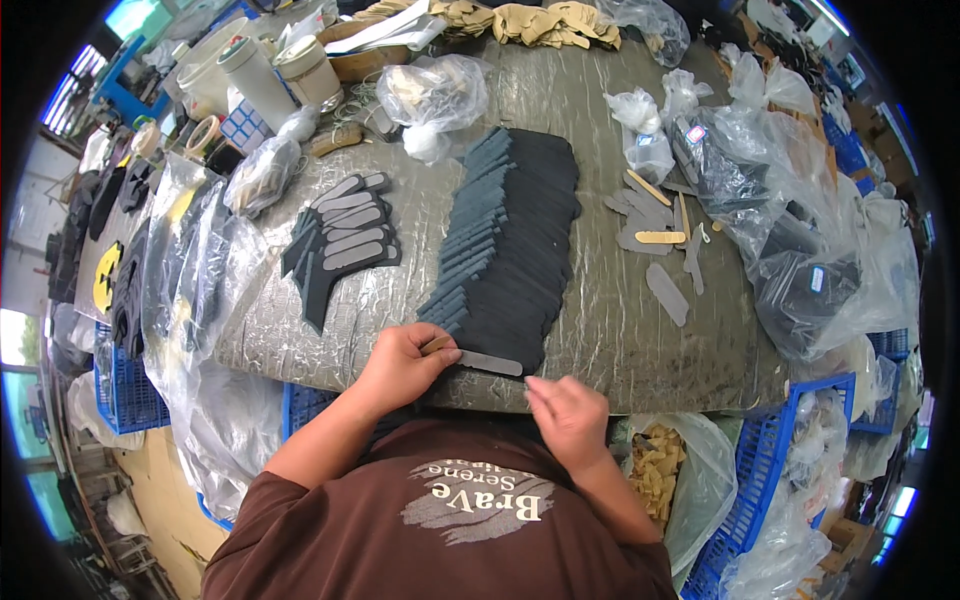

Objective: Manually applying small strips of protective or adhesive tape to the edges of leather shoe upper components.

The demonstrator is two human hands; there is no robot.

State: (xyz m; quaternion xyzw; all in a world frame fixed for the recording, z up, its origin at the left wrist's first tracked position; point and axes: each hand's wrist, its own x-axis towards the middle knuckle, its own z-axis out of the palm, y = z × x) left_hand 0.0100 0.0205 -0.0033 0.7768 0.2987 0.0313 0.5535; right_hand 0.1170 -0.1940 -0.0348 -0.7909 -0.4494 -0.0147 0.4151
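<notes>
Hands: two are working, one left hand (405, 358) and one right hand (572, 415). Wooden stick (436, 344): one is protruding from the left fingers. Grey strip (492, 364): one is lying at the near edge, between the hands. Dark pieces (535, 220): one long row is running up the table; overlap is preventing a piece count. Left cluster, grey-topped pieces (352, 236): roughly six are showing. Loose sticks (660, 237): three are lying at right. White tubs (308, 75): three are standing upper left. Blue crates (130, 390): at least four are showing.
</notes>
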